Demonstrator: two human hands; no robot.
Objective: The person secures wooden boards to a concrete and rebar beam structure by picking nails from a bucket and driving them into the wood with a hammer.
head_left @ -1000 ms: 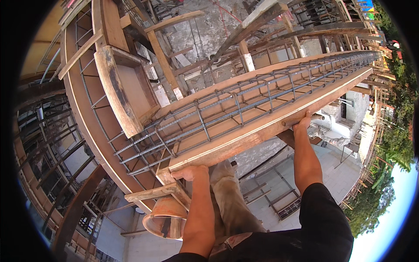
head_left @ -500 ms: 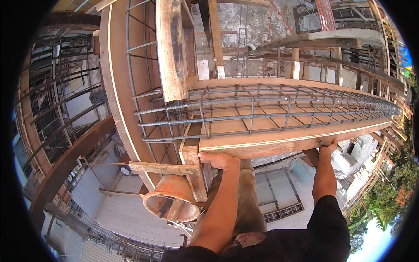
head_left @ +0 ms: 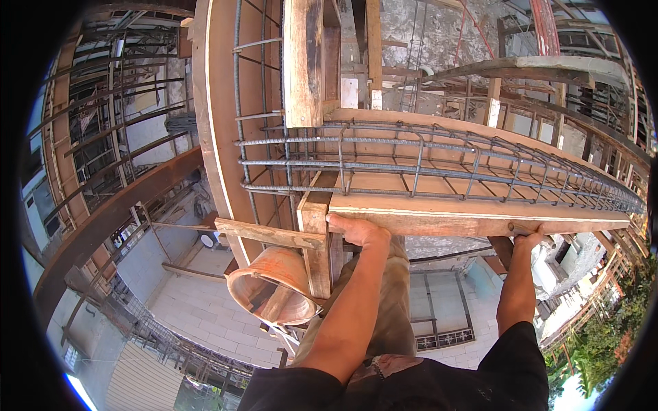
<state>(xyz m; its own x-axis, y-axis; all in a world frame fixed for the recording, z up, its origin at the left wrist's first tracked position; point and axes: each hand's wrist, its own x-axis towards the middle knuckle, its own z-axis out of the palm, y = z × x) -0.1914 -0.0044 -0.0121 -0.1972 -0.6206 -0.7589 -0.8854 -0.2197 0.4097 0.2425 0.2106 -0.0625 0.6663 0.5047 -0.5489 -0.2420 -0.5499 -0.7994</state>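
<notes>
A plywood side board (head_left: pixel 425 220) with a timber edge runs along the near side of a long beam form. My left hand (head_left: pixel 363 231) is closed on its left end, the thumb stretched toward a short upright timber (head_left: pixel 317 240); some fingers are hidden. Farther right, my right hand (head_left: pixel 526 240) is closed at the same board's lower edge, around a rounded brown wooden piece (head_left: pixel 522 228) like a handle; its other end is hidden. Inside the form lies a steel rebar cage (head_left: pixel 418 168) with tied stirrups.
An orange-stained bucket (head_left: pixel 274 288) hangs tilted beside a short wooden crosspiece (head_left: pixel 271 234). Another plywood form (head_left: pixel 218 130) meets this one at left. A thick timber post (head_left: pixel 303 65) stands over the cage. Far below is a pale block wall (head_left: pixel 199 301).
The view has shifted, so the form, bucket and cage sit farther right in it. Both hands stay on the board; the right hand's wooden piece shows more of its length.
</notes>
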